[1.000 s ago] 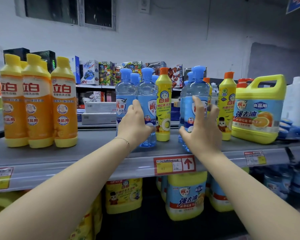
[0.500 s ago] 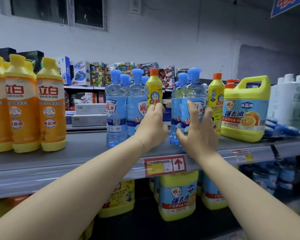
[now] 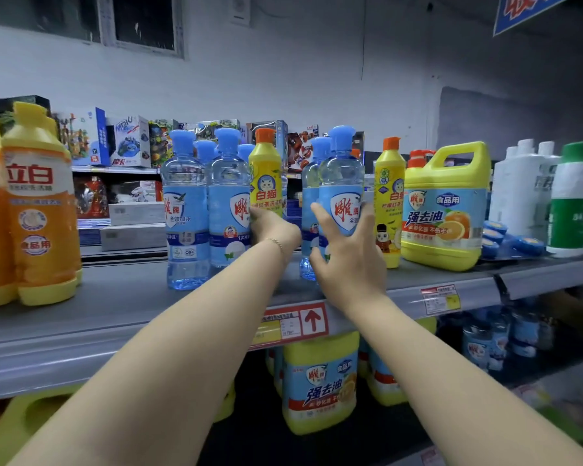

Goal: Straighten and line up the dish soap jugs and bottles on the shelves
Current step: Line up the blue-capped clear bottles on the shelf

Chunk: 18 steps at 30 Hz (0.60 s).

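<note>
Yellow bottle stands upright on the shelf and is gripped low by the left hand. Blue bottle, at its 3 o'clock, is clasped by the right hand, fingers curled round it.

"What's on your arms?"

"A thin gold chain bracelet, lying at the wrist of my left hand."

"And the sleeves?"

"My left forearm is bare. So are my right forearm and right hand."
</note>
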Each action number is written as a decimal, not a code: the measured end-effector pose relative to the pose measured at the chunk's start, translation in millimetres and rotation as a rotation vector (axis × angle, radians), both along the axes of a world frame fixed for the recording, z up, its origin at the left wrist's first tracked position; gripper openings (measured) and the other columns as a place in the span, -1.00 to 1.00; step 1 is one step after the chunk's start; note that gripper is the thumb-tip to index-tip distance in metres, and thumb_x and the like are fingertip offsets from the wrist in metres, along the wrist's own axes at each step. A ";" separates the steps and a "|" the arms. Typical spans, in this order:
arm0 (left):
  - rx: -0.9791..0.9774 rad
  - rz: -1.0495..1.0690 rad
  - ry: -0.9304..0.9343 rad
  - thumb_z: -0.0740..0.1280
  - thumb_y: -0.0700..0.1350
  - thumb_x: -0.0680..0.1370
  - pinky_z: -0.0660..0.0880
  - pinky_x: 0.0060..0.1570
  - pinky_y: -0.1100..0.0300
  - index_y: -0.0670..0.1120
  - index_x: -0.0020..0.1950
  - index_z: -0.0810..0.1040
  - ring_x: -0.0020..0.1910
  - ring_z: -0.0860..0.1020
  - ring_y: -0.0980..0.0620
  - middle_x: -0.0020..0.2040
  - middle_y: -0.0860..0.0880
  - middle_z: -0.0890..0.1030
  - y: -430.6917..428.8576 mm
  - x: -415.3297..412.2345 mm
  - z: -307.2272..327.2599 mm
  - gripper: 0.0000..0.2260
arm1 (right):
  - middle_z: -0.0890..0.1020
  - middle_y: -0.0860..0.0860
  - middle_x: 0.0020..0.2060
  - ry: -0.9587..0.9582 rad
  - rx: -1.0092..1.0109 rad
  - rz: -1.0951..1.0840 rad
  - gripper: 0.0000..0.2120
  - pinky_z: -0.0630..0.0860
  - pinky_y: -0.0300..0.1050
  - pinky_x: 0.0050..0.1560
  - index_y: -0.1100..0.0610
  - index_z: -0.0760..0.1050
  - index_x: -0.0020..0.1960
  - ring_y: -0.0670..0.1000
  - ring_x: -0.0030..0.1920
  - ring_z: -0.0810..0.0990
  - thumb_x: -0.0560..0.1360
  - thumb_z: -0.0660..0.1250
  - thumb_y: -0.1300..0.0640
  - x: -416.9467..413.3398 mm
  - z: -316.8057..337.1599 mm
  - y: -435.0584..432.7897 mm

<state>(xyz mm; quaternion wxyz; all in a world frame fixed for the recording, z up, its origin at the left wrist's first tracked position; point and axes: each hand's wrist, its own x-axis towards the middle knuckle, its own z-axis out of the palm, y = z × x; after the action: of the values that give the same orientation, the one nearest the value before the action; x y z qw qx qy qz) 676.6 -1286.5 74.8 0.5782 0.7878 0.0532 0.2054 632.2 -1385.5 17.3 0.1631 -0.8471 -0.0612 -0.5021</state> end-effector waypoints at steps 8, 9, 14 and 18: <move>0.125 0.115 -0.092 0.35 -0.29 0.51 0.38 0.26 0.01 -0.19 0.47 0.03 0.37 0.35 -0.18 0.40 -0.21 0.30 -5.0 -2.5 -9.8 -0.34 | 0.09 0.27 0.44 -0.030 -0.006 0.001 -0.43 0.56 0.21 0.00 -0.20 0.19 0.43 0.33 0.29 0.37 0.49 0.32 0.02 5.7 -1.4 -0.1; 0.153 0.099 -0.103 0.35 -0.30 0.50 0.39 0.24 0.00 -0.19 0.45 0.04 0.36 0.34 -0.19 0.40 -0.21 0.28 -6.1 -4.8 -9.8 -0.36 | 0.09 0.26 0.44 -0.031 -0.009 0.006 -0.44 0.56 0.22 0.01 -0.20 0.18 0.43 0.33 0.30 0.36 0.50 0.31 0.01 6.3 -1.6 -0.4; 0.224 0.024 -0.210 0.33 -0.28 0.50 0.41 -0.05 0.04 -0.16 0.30 0.16 0.22 0.47 -0.22 0.28 -0.20 0.41 -5.9 -22.1 -6.2 -0.53 | -0.03 0.21 0.47 -0.005 -0.015 0.008 -0.42 0.55 0.21 0.05 -0.27 0.05 0.45 0.31 0.37 0.30 0.54 0.26 -0.09 6.2 -1.1 -2.4; 0.286 0.065 -0.329 0.41 -0.07 0.51 0.45 -0.11 0.03 -0.15 0.26 0.25 0.11 0.55 -0.17 0.17 -0.13 0.52 -0.9 -42.3 8.7 -0.54 | 0.02 0.28 0.46 -0.040 -0.027 0.043 -0.34 0.58 0.20 -0.07 -0.21 -0.01 0.49 0.37 0.36 0.29 0.51 0.27 -0.03 7.1 -1.5 -4.2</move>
<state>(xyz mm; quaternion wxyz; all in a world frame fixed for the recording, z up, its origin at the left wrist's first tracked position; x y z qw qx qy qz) 634.3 -1287.4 83.5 0.4544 0.8157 -0.0460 0.3551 639.3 -1389.7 15.8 0.1613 -0.8375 -0.0894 -0.5143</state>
